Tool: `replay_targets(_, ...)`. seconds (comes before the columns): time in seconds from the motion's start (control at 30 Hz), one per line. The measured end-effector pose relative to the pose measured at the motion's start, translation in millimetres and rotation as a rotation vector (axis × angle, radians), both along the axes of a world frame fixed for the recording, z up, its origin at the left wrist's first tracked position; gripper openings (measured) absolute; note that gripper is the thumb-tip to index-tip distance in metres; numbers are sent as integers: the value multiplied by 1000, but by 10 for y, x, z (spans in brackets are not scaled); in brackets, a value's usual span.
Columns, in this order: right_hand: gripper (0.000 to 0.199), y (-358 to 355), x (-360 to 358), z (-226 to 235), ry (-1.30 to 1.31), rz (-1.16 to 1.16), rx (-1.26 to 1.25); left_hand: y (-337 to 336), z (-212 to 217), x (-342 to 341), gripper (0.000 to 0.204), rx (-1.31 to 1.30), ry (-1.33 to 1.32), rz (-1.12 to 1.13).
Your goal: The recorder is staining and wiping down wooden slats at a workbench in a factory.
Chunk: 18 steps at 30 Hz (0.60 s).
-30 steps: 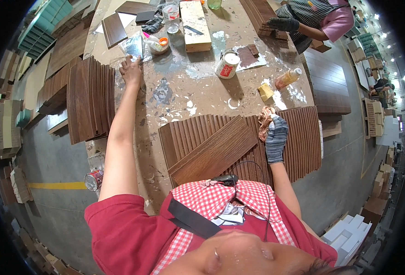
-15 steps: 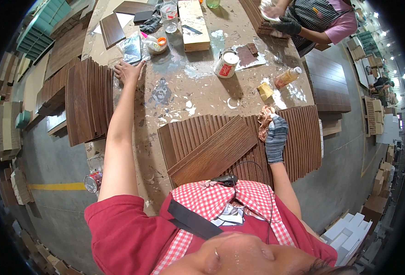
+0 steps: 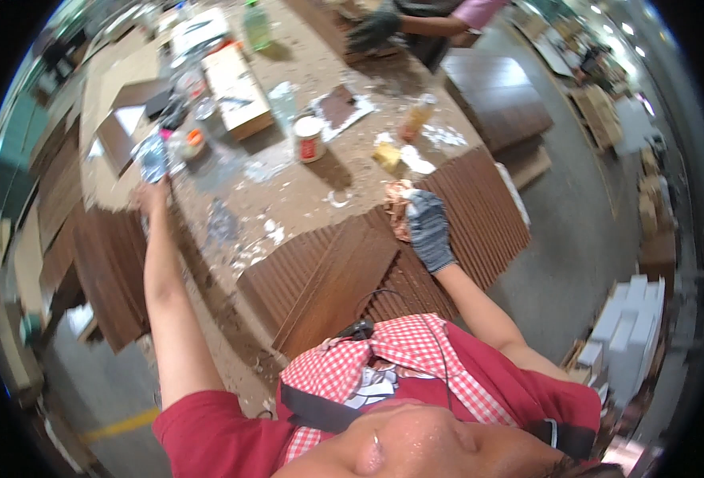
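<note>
At the left, my bare left hand [image 3: 152, 194] reaches out over the table with its fingers apart, close by the near end of a flat bluish object in clear plastic [image 3: 152, 158]. Blur hides whether they touch. My right hand [image 3: 429, 229], in a grey striped knit glove, is closed on a crumpled brown-and-white rag [image 3: 398, 209]. Rag and hand rest on a row of dark brown wooden strips [image 3: 479, 211] standing close together in front of me. Across the left part of that row lies a flat brown board [image 3: 340, 279] at a slant.
Brown boards [image 3: 109, 267] are stacked at the left table edge. On the table [image 3: 236, 195] stand a white-and-red can [image 3: 309, 139], an amber bottle [image 3: 418, 118], a yellow sponge [image 3: 386, 156] and a pale wooden block [image 3: 236, 88]. A co-worker's gloved hand [image 3: 374, 30] works at the far side.
The whole view has swung, so the table now tilts and sits further left. My left hand stays by the plastic-wrapped object. My right hand still grips the rag over the strips.
</note>
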State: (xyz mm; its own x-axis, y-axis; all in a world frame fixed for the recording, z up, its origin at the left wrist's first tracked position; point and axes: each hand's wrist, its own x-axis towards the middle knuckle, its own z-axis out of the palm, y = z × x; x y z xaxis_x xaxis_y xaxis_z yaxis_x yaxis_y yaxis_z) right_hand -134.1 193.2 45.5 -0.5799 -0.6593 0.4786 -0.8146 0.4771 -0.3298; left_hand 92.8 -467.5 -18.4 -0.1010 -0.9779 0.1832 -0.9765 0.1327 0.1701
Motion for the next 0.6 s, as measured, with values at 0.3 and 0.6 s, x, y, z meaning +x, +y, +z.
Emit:
replay_targets(0.3,26,-169,-15,23,-71,-31,-89,363,77,146,89,-121,536,-103)
replay_targets(0.6,43,-553,-208,-323,-333,-28,61,3052,718,795,42,484,970,-573)
